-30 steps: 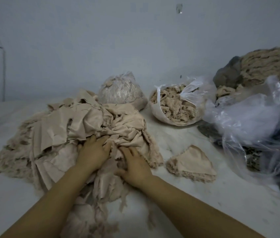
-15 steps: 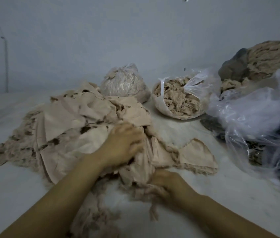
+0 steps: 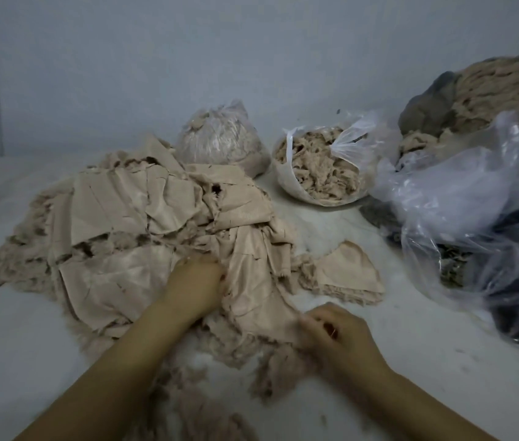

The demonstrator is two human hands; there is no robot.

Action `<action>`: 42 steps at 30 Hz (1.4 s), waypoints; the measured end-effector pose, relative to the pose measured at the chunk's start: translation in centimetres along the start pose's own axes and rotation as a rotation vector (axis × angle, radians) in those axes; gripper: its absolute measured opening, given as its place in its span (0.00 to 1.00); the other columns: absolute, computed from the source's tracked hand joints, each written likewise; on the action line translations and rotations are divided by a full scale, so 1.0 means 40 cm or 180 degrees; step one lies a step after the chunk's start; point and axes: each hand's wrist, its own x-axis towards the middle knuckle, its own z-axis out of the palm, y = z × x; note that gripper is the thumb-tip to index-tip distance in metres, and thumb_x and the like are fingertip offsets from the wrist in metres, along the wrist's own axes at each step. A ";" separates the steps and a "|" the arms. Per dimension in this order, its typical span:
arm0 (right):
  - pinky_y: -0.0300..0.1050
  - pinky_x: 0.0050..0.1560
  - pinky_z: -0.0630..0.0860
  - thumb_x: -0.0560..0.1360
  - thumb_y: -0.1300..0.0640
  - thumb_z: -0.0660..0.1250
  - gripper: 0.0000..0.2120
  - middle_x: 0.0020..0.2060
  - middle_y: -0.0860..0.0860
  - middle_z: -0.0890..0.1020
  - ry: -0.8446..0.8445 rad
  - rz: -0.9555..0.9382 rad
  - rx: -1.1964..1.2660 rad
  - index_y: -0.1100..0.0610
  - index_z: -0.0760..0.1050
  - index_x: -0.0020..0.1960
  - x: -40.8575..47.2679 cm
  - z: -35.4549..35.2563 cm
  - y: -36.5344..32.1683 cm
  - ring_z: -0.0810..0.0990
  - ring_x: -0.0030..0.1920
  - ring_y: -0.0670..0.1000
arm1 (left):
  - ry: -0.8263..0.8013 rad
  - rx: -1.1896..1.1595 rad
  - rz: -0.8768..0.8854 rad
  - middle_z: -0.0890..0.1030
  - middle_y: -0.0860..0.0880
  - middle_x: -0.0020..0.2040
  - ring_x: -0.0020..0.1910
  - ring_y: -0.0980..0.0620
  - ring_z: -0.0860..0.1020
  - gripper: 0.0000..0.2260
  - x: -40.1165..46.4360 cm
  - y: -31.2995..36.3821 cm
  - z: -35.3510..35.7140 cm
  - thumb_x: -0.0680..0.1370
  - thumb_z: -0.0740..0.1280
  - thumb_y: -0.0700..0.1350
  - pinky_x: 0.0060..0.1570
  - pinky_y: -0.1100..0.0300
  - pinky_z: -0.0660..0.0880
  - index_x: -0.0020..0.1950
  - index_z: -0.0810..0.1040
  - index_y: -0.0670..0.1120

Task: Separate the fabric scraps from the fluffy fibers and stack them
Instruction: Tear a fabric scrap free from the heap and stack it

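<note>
1. A big pile of tan cloth pieces (image 3: 143, 224) lies on the white floor (image 3: 411, 361), left of the middle.
2. Soft fluff (image 3: 19, 249) sticks out all around the edges of the pile and under it.
3. The left hand (image 3: 196, 286) rests on the pile near its front edge. Its fingers dig into the cloth, so it cannot be told if they grip anything.
4. The right hand (image 3: 336, 332) is just right of the pile. Its fingers are curled and pinch the edge of one cloth piece (image 3: 261, 291).
5. A small stack of cloth (image 3: 344, 275) lies apart on the floor, to the right of the pile.
6. Behind the pile stand a tied bag of fluff (image 3: 220, 138) and an open bag of fluff (image 3: 322, 167).
7. A big clear bag (image 3: 462, 192) sits at the far right, with dark stuff under it.
</note>
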 end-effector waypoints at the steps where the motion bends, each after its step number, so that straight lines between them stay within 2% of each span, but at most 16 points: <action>1: 0.32 0.41 0.69 0.76 0.50 0.66 0.09 0.39 0.44 0.81 0.0119 0.0320 0.0057 0.51 0.80 0.40 0.019 0.002 -0.005 0.77 0.41 0.43 | 0.0356 -0.0133 -0.0070 0.76 0.48 0.55 0.59 0.47 0.72 0.12 0.001 0.020 -0.011 0.79 0.58 0.48 0.58 0.53 0.67 0.55 0.78 0.46; 4: 0.39 0.39 0.69 0.74 0.40 0.65 0.13 0.43 0.45 0.79 -0.0335 0.0825 -0.0569 0.50 0.76 0.46 0.083 0.037 -0.024 0.76 0.43 0.46 | 0.0764 -0.1169 0.0335 0.78 0.48 0.57 0.59 0.48 0.73 0.13 0.009 0.093 -0.016 0.80 0.58 0.41 0.59 0.56 0.69 0.61 0.78 0.46; 6: 0.43 0.39 0.67 0.74 0.40 0.64 0.16 0.46 0.51 0.78 -0.0560 0.0950 -0.0944 0.52 0.76 0.48 0.112 0.071 -0.035 0.77 0.45 0.51 | 0.0208 -0.1785 0.0846 0.76 0.49 0.64 0.63 0.51 0.72 0.17 0.013 0.135 -0.003 0.80 0.59 0.39 0.64 0.59 0.67 0.69 0.72 0.48; 8: 0.41 0.40 0.65 0.76 0.48 0.64 0.13 0.45 0.54 0.77 -0.0535 0.0777 -0.0957 0.58 0.77 0.46 0.119 0.096 -0.035 0.77 0.46 0.54 | -0.0528 -0.1912 0.1102 0.72 0.50 0.70 0.67 0.52 0.70 0.18 0.017 0.143 0.033 0.83 0.56 0.44 0.67 0.62 0.63 0.73 0.66 0.52; 10: 0.40 0.43 0.63 0.76 0.54 0.65 0.08 0.43 0.52 0.75 -0.0550 0.0475 -0.0822 0.58 0.77 0.43 0.106 0.106 -0.019 0.75 0.48 0.54 | -0.0951 -0.2013 0.0926 0.67 0.52 0.74 0.71 0.54 0.65 0.19 0.018 0.116 0.074 0.84 0.51 0.51 0.68 0.64 0.58 0.76 0.61 0.53; 13: 0.40 0.44 0.65 0.77 0.53 0.64 0.08 0.44 0.50 0.74 -0.0314 0.0605 -0.0571 0.54 0.70 0.41 0.091 0.100 -0.008 0.72 0.47 0.51 | -0.0939 -0.2825 0.0374 0.65 0.64 0.71 0.72 0.63 0.59 0.22 0.006 0.073 0.114 0.82 0.49 0.56 0.72 0.64 0.50 0.75 0.61 0.53; 15: 0.40 0.46 0.67 0.77 0.47 0.63 0.10 0.48 0.49 0.75 -0.0172 0.0853 -0.0551 0.53 0.72 0.48 0.103 0.100 -0.007 0.74 0.50 0.50 | -0.0897 -0.3392 0.0178 0.69 0.69 0.65 0.67 0.73 0.58 0.22 -0.008 0.076 0.120 0.81 0.50 0.57 0.69 0.71 0.49 0.75 0.57 0.55; 17: 0.42 0.51 0.68 0.76 0.41 0.63 0.17 0.53 0.50 0.74 -0.0387 0.0967 -0.1029 0.52 0.74 0.55 0.122 0.110 -0.013 0.74 0.56 0.51 | -0.0844 -0.3638 0.0079 0.73 0.65 0.65 0.62 0.81 0.59 0.20 -0.019 0.094 0.122 0.81 0.50 0.56 0.60 0.82 0.50 0.73 0.53 0.58; 21: 0.41 0.45 0.66 0.77 0.50 0.64 0.12 0.43 0.49 0.74 -0.0497 0.0673 -0.0934 0.50 0.66 0.38 0.130 0.118 -0.024 0.73 0.49 0.50 | -0.0844 -0.2932 0.0326 0.64 0.60 0.73 0.70 0.69 0.56 0.20 -0.024 0.104 0.125 0.83 0.50 0.52 0.64 0.76 0.48 0.76 0.56 0.53; 25: 0.31 0.28 0.66 0.75 0.57 0.68 0.14 0.29 0.46 0.72 -0.0211 0.0974 0.0141 0.54 0.66 0.35 0.082 0.071 0.012 0.70 0.28 0.41 | -0.0713 -0.1650 0.0697 0.54 0.51 0.78 0.76 0.56 0.50 0.23 -0.008 0.091 0.144 0.83 0.50 0.39 0.70 0.68 0.43 0.78 0.52 0.48; 27: 0.35 0.22 0.68 0.74 0.58 0.70 0.13 0.26 0.46 0.74 -0.0044 0.1207 0.0638 0.55 0.69 0.35 0.060 0.048 0.025 0.72 0.23 0.43 | -0.0731 -0.1694 0.0663 0.53 0.51 0.78 0.76 0.56 0.50 0.22 -0.002 0.096 0.143 0.82 0.51 0.38 0.70 0.68 0.43 0.77 0.56 0.48; 30: 0.42 0.29 0.74 0.72 0.62 0.72 0.11 0.31 0.51 0.78 0.0081 0.1301 0.1308 0.56 0.71 0.38 0.052 0.039 0.027 0.77 0.30 0.48 | -0.0483 -0.2595 0.0346 0.69 0.50 0.72 0.69 0.58 0.66 0.17 -0.006 0.119 0.114 0.83 0.56 0.44 0.60 0.81 0.56 0.72 0.68 0.49; 33: 0.57 0.46 0.80 0.70 0.67 0.72 0.12 0.45 0.56 0.83 0.0040 0.1402 0.2019 0.55 0.73 0.48 0.057 0.042 0.011 0.82 0.45 0.58 | -0.0443 -0.3529 0.0008 0.75 0.56 0.65 0.59 0.65 0.73 0.19 -0.003 0.151 0.080 0.79 0.62 0.53 0.53 0.80 0.65 0.70 0.71 0.53; 35: 0.53 0.44 0.81 0.70 0.69 0.72 0.14 0.45 0.55 0.83 -0.0048 0.1357 0.2035 0.54 0.74 0.49 0.057 0.049 0.001 0.83 0.44 0.55 | -0.0652 -0.4022 -0.0297 0.74 0.57 0.62 0.57 0.62 0.74 0.20 0.008 0.173 0.061 0.78 0.64 0.54 0.53 0.74 0.69 0.70 0.68 0.53; 38: 0.43 0.35 0.79 0.71 0.67 0.72 0.15 0.43 0.55 0.82 -0.0165 0.1321 0.1956 0.54 0.72 0.51 0.052 0.058 -0.015 0.82 0.37 0.48 | -0.0637 -0.5102 -0.1036 0.79 0.50 0.51 0.50 0.52 0.79 0.15 0.022 0.193 0.046 0.77 0.68 0.43 0.51 0.59 0.76 0.63 0.71 0.49; 42: 0.33 0.30 0.72 0.72 0.52 0.73 0.13 0.36 0.49 0.81 0.0101 0.1532 0.1690 0.58 0.73 0.49 0.068 0.054 -0.022 0.80 0.34 0.46 | -0.0330 -0.5083 -0.0899 0.83 0.46 0.41 0.41 0.53 0.80 0.06 0.024 0.217 0.049 0.75 0.68 0.36 0.41 0.64 0.76 0.50 0.81 0.45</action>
